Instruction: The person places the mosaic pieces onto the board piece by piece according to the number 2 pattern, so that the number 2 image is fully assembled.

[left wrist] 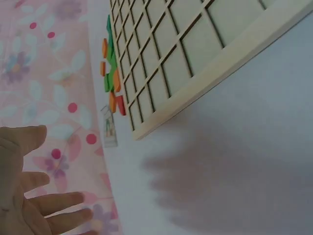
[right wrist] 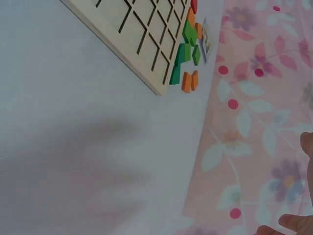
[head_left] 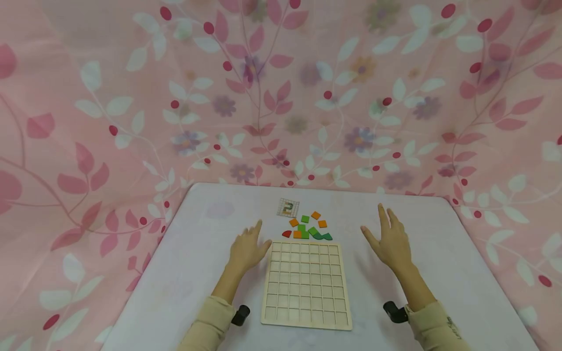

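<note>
A pale wooden grid board [head_left: 306, 284] lies on the white table, its square cells bare. Just beyond its far edge is a loose group of flat tiles: orange squares [head_left: 315, 215], green squares [head_left: 305, 219], dark green curved pieces [head_left: 327, 236] and a red quarter-round piece [head_left: 287, 233]. My left hand [head_left: 247, 247] hovers by the board's far left corner, fingers extended and holding nothing. To the right of the board, my right hand [head_left: 392, 242] is raised with fingers spread, also holding nothing. Both hands cast shadows on the table in the wrist views.
Behind the tiles lies a small gridded picture card [head_left: 288, 208] with a figure like a 2. A pink floral cloth [head_left: 281, 97] hangs along the table's far edge. Each wrist carries a black camera [head_left: 240, 315].
</note>
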A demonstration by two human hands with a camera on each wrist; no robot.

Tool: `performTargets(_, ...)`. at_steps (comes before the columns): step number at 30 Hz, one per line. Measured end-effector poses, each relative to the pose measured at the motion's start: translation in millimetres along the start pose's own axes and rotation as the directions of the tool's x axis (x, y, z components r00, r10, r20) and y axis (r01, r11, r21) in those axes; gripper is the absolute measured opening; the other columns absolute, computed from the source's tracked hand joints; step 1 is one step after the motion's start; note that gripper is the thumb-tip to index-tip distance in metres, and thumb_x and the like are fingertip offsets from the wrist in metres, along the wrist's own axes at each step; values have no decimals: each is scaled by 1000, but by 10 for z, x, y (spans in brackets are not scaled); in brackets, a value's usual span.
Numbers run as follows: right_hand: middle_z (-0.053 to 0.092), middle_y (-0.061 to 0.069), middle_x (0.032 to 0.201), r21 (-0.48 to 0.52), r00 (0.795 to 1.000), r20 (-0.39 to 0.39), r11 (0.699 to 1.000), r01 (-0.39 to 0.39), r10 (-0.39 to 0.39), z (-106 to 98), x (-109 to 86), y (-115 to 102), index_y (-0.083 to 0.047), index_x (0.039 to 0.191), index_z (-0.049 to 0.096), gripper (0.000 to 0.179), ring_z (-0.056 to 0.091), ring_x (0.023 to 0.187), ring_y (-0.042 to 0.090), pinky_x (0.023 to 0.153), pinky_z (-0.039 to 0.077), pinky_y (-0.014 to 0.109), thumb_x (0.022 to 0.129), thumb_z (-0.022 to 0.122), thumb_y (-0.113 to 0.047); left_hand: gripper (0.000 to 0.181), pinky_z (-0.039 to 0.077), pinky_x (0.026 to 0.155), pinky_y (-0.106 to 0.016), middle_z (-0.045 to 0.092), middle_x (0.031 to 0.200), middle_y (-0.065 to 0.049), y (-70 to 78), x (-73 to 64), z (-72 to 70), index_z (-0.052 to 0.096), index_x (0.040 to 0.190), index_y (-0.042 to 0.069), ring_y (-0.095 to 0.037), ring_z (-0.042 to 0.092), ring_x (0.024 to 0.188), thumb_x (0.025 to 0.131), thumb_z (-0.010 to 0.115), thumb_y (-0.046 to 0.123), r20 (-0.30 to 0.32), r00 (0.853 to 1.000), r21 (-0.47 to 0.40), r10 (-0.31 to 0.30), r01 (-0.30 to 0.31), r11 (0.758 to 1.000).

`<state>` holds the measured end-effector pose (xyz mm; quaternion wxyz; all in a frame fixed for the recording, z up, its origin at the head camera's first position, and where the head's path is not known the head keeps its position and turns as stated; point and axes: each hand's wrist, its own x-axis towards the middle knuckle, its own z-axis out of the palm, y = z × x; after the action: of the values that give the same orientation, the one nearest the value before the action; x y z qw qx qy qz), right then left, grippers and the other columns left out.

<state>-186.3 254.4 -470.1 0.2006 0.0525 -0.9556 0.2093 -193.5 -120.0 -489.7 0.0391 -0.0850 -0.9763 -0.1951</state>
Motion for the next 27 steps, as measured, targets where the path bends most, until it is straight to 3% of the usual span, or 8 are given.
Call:
performTargets(2,37,36,136,29,1000,10,999,18,-19,86,-24,-4,1,146,27,75,44,111,57,78,43,70,89,62,-33,59,52,50,-32,68,88,-19,8,-37,116,47,136,4,-24,59,60,88,61,36,26,1000,-41,7,-6,999)
performTargets(4,40,37,131,67,999,23,997,38,-40,160,-40,-19,4,144,29,73,46,110,56,79,44,68,88,64,-27,51,42,38,-24,66,74,-15,12,-58,225,54,128,0,-18,52,47,86,65,28,37,999,-87,22,-19,996)
performTargets(6,42,38,128,102,998,43,994,45,-50,241,-48,-25,5,143,29,71,46,110,55,81,45,67,88,64,-23,45,50,45,-26,68,79,-15,12,-68,315,58,122,-3,-22,62,58,85,67,22,45,998,-125,42,-36,992)
performTargets(8,45,38,126,133,996,71,990,37,-46,325,-51,-25,5,143,30,69,47,110,54,82,45,66,88,63,-22,43,57,61,-32,68,93,-17,8,-71,397,59,119,-4,-29,67,78,82,69,17,54,997,-156,48,-39,987)
performTargets(10,48,37,123,158,994,103,987,21,-37,416,-51,-18,5,142,32,68,51,107,51,81,47,63,88,64,-21,44,56,77,-41,65,102,-21,7,-73,458,59,118,-5,-34,64,92,80,71,14,80,996,-182,36,-21,983)
performTargets(12,52,35,120,180,992,126,984,8,-31,508,-47,-7,5,141,34,66,55,102,47,79,49,59,87,64,-20,44,53,83,-44,62,104,-21,-4,-66,511,59,117,-6,-34,60,96,79,71,12,109,994,-187,20,1,982)
performTargets(20,60,29,109,239,980,191,971,0,-48,812,10,-11,8,132,46,56,62,85,37,71,54,48,84,68,-11,24,53,71,-35,59,88,-12,-48,-47,613,65,96,-7,-23,54,80,76,74,3,87,996,-175,29,-13,984)
performTargets(27,64,25,101,244,962,271,968,-56,-13,977,123,-71,7,125,54,46,62,82,33,71,54,45,84,67,-12,23,45,62,-29,51,79,-6,-72,-66,605,65,96,-9,-17,46,72,76,71,-1,139,990,-265,20,18,964)
